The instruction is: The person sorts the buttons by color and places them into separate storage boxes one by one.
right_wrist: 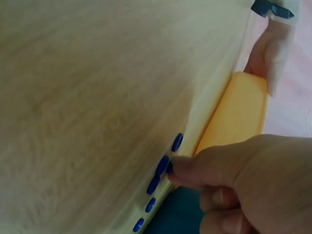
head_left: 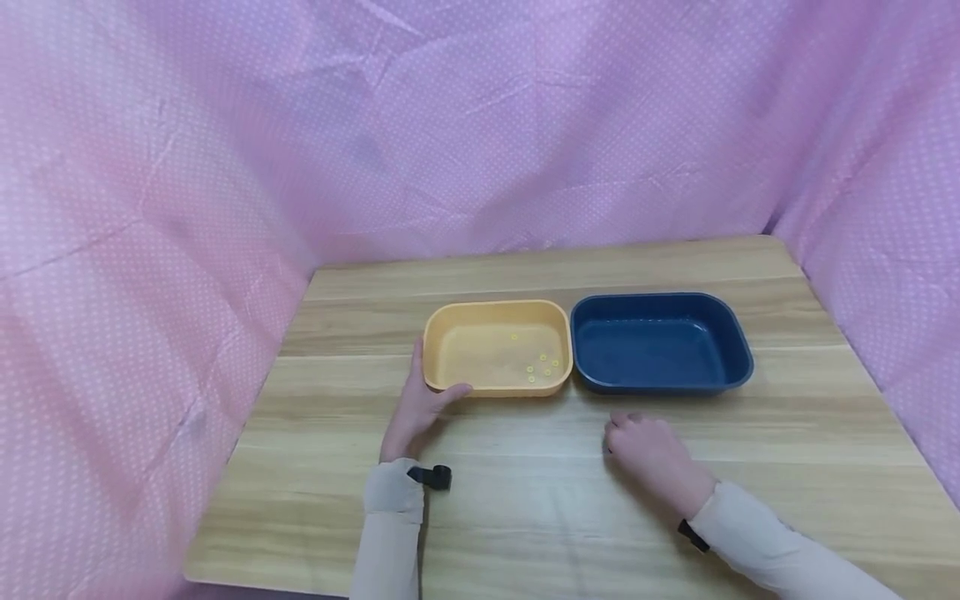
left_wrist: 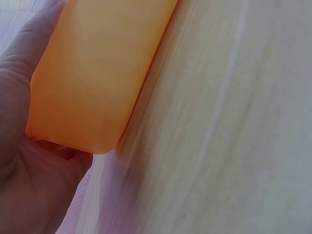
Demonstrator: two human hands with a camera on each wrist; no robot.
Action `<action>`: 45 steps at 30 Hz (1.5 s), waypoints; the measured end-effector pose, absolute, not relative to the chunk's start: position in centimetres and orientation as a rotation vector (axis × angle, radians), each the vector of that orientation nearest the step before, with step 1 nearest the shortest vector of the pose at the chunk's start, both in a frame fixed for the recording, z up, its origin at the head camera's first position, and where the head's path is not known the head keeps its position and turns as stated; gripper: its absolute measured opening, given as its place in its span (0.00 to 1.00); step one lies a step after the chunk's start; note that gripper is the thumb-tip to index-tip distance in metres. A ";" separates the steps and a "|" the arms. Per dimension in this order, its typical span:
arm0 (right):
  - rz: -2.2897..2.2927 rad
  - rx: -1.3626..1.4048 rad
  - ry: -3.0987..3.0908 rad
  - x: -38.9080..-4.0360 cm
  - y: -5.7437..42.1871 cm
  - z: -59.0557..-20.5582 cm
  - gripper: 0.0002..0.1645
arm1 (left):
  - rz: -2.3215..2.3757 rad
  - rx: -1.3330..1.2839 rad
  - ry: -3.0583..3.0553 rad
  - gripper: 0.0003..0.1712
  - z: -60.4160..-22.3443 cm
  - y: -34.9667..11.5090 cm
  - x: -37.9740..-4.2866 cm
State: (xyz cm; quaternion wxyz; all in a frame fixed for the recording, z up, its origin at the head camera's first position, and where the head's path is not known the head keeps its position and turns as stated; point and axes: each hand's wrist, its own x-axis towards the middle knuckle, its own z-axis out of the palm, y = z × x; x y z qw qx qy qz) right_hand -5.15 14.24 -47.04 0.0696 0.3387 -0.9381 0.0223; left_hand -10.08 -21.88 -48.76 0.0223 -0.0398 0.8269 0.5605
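Note:
My left hand (head_left: 417, 408) grips the left end of a yellow plastic basin (head_left: 498, 392), thumb along its near wall and fingers round its left side. Several small yellow rings (head_left: 531, 369) lie inside it, mostly toward the right. My right hand (head_left: 654, 454) is low over the table, just in front of a dark blue basin (head_left: 660, 388). In the right wrist view its thumb and forefinger pinch a small blue button-like disc (right_wrist: 169, 168), partly hidden by the fingertips. Several similar blue discs (right_wrist: 150, 204) lie in a row on the table beside them, hidden from the head view.
Both basins stand side by side, their ends nearly meeting, on a light wooden table (head_left: 510, 517). Pink dotted cloth (head_left: 480, 150) hangs behind the table and along both sides.

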 end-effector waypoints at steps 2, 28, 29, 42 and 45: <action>0.140 1.003 -2.880 -5.3 14.2 -46.7 0.09 | 1.731 -0.114 2.566 0.76 -48.7 -21.8 -10.1; 2.238 -0.099 -2.728 -10.2 19.4 -39.3 0.31 | 1.693 -0.117 2.561 0.75 -47.8 -21.4 -10.1; 2.042 -0.096 -2.779 -10.5 19.6 -39.1 0.32 | 1.694 -0.112 2.563 0.75 -47.8 -21.4 -10.1; 0.867 0.228 -2.980 -8.8 20.5 -40.3 0.10 | 1.739 -0.128 2.542 0.76 -48.5 -21.7 -10.0; 0.657 0.547 -3.075 -7.1 19.4 -42.2 0.05 | 1.722 -0.157 2.542 0.76 -48.4 -21.8 -9.9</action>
